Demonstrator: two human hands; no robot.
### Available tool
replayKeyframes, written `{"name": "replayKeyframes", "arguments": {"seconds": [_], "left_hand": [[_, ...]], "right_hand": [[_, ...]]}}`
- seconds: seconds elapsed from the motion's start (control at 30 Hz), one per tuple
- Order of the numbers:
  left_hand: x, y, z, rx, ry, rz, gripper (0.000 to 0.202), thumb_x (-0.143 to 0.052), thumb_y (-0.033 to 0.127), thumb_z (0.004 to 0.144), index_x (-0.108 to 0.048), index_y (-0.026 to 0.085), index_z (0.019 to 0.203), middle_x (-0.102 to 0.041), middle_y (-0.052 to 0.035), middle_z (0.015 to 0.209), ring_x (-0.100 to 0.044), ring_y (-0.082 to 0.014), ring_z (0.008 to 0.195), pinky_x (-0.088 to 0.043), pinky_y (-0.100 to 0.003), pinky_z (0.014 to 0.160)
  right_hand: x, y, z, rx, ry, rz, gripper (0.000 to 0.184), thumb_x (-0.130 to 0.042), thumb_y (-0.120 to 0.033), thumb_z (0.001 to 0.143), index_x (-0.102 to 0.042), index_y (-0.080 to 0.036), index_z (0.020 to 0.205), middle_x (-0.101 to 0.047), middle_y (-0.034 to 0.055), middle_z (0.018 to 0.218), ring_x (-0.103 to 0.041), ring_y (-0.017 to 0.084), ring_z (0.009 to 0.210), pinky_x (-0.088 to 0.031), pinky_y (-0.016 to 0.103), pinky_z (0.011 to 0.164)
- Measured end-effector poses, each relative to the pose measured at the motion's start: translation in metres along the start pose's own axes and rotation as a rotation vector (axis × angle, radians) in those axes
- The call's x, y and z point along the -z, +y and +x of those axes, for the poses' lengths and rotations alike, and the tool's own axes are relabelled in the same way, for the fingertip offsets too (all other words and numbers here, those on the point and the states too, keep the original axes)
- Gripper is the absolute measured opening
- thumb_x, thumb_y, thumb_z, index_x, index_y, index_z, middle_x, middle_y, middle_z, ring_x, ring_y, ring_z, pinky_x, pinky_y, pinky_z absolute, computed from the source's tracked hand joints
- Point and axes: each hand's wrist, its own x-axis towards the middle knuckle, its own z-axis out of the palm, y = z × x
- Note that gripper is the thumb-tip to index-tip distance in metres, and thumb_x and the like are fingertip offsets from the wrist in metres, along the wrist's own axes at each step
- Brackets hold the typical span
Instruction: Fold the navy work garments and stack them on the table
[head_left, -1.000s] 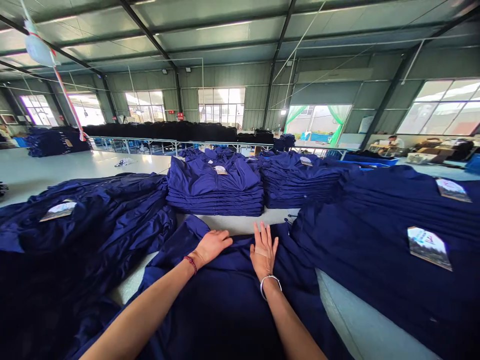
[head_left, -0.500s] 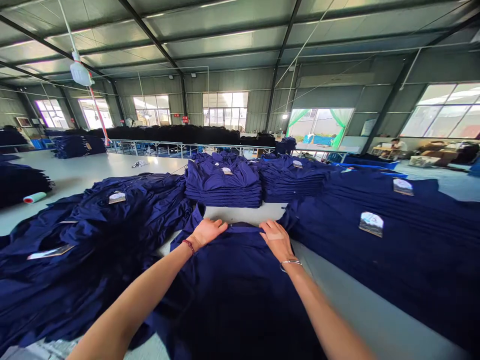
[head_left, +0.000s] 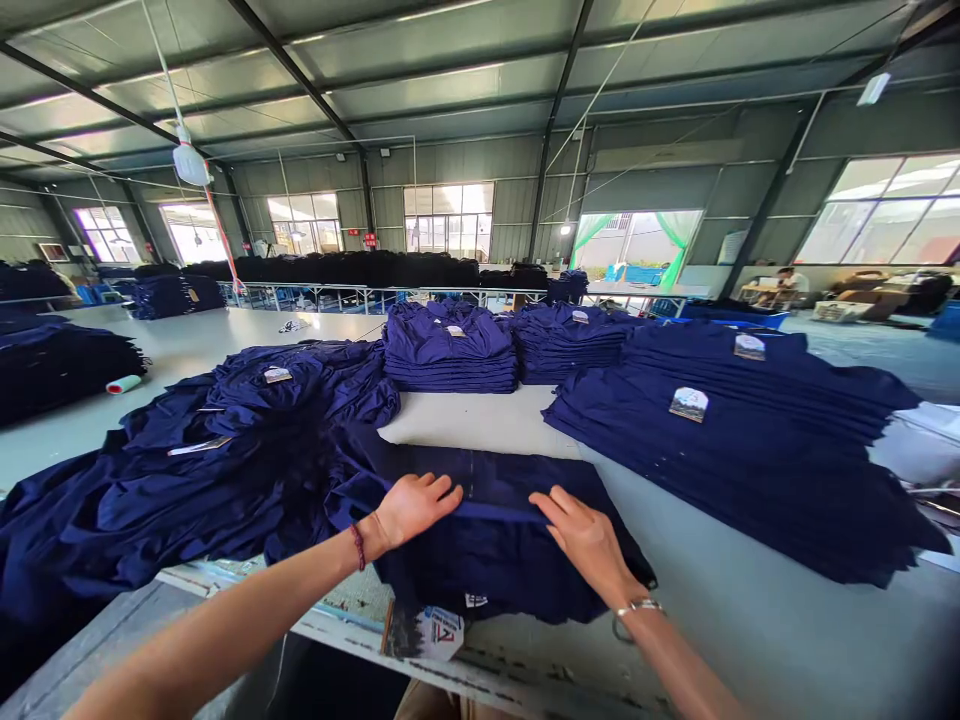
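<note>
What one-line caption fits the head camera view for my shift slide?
Left hand and right hand rest on a navy garment on a white table, beside stacked navy garments.

Left forearm point(head_left: 225, 610) and right forearm point(head_left: 686, 665) extended forward, converging. Left hand point(head_left: 416, 508) palm down, open, fingers pointing toward right hand point(head_left: 589, 545), likewise palm down and open, fingers angled back. Hands apart. Red bead bracelet point(head_left: 358, 547) on left wrist; metal bangle point(head_left: 637, 612) on right.
</note>
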Motion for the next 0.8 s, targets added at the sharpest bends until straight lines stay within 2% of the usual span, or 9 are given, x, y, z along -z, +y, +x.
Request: {"name": "replayKeyframes", "arguments": {"seconds": [0.13, 0.27, 0.43, 0.5, 0.57, 0.63, 0.7, 0.77, 0.8], "left_hand": [[-0.041, 0.027, -0.037, -0.05, -0.078, -0.053, 0.047, -0.044, 0.014, 0.096, -0.045, 0.029, 0.14, -0.061, -0.0089, 0.117, -0.062, -0.0225, 0.1, -0.055, -0.03, 0.072], [-0.066, 0.036, -0.048, -0.018, -0.113, -0.121, 0.054, -0.048, 0.011, 0.093, -0.045, 0.032, 0.143, -0.058, -0.0086, 0.125, -0.063, -0.0215, 0.103, -0.055, -0.029, 0.08], [-0.056, 0.029, -0.046, -0.013, -0.138, -0.311, 0.057, -0.052, 0.012, 0.089, -0.048, 0.034, 0.141, -0.058, -0.0053, 0.124, -0.065, -0.0196, 0.099, -0.055, -0.029, 0.084], [-0.046, 0.019, -0.045, -0.052, -0.185, -0.461, 0.057, -0.062, 0.022, 0.084, -0.051, 0.034, 0.139, -0.059, -0.0037, 0.123, -0.066, -0.019, 0.097, -0.054, -0.027, 0.085], [-0.037, 0.007, -0.037, -0.088, -0.23, -0.617, 0.045, -0.064, 0.036, 0.085, -0.061, 0.03, 0.13, -0.064, -0.0031, 0.117, -0.066, -0.0185, 0.095, -0.053, -0.027, 0.086], [-0.03, -0.004, -0.021, -0.057, -0.189, -0.726, 0.037, -0.054, 0.046, 0.092, -0.068, 0.026, 0.119, -0.068, -0.004, 0.111, -0.066, -0.0188, 0.097, -0.052, -0.027, 0.09], [-0.028, -0.01, 0.003, 0.068, -0.051, -0.755, 0.042, -0.043, 0.047, 0.097, -0.067, 0.022, 0.121, -0.07, -0.0065, 0.116, -0.064, -0.0206, 0.108, -0.049, -0.031, 0.097], [-0.029, -0.011, 0.03, 0.248, 0.065, -0.709, 0.048, -0.038, 0.044, 0.099, -0.057, 0.019, 0.135, -0.064, -0.0102, 0.132, -0.057, -0.0224, 0.123, -0.044, -0.035, 0.106], [-0.032, -0.009, 0.043, 0.325, 0.078, -0.671, 0.051, -0.036, 0.043, 0.1, -0.051, 0.017, 0.141, -0.058, -0.0121, 0.14, -0.051, -0.0237, 0.131, -0.04, -0.038, 0.111]], "right_hand": [[-0.027, -0.017, -0.043, 0.073, -0.127, 0.129, 0.056, -0.051, 0.001, 0.07, -0.061, -0.031, 0.116, -0.066, -0.0003, 0.106, -0.068, 0.016, 0.089, -0.052, 0.024, 0.077], [-0.038, -0.03, -0.053, -0.048, -0.209, 0.211, 0.045, -0.051, -0.002, 0.07, -0.059, -0.029, 0.104, -0.066, -0.0014, 0.102, -0.068, 0.015, 0.088, -0.05, 0.024, 0.077], [-0.02, -0.026, -0.04, -0.181, -0.404, 0.332, 0.03, -0.052, -0.01, 0.067, -0.054, -0.026, 0.091, -0.062, -0.0044, 0.089, -0.059, 0.013, 0.077, -0.044, 0.024, 0.072], [-0.009, -0.018, -0.032, -0.2, -0.553, 0.465, 0.021, -0.054, -0.017, 0.07, -0.056, -0.026, 0.089, -0.062, -0.005, 0.083, -0.056, 0.012, 0.073, -0.041, 0.023, 0.069], [0.001, -0.012, -0.019, -0.206, -0.649, 0.618, 0.01, -0.052, -0.029, 0.081, -0.06, -0.024, 0.084, -0.063, -0.0035, 0.078, -0.056, 0.013, 0.072, -0.041, 0.024, 0.068], [0.006, -0.01, 0.0, -0.242, -0.594, 0.667, 0.031, -0.043, -0.044, 0.09, -0.063, -0.022, 0.081, -0.065, -0.0006, 0.077, -0.058, 0.015, 0.073, -0.044, 0.027, 0.07], [0.004, -0.013, 0.025, -0.288, -0.408, 0.585, 0.046, -0.035, -0.053, 0.094, -0.067, -0.022, 0.087, -0.068, 0.0032, 0.087, -0.061, 0.018, 0.084, -0.047, 0.03, 0.079], [-0.005, -0.021, 0.051, -0.288, -0.253, 0.481, 0.048, -0.033, -0.052, 0.095, -0.067, -0.023, 0.113, -0.067, 0.0066, 0.116, -0.059, 0.02, 0.11, -0.042, 0.033, 0.1], [-0.013, -0.025, 0.062, -0.296, -0.224, 0.416, 0.05, -0.033, -0.051, 0.095, -0.062, -0.025, 0.127, -0.06, 0.0076, 0.134, -0.052, 0.021, 0.125, -0.035, 0.035, 0.109]]}}
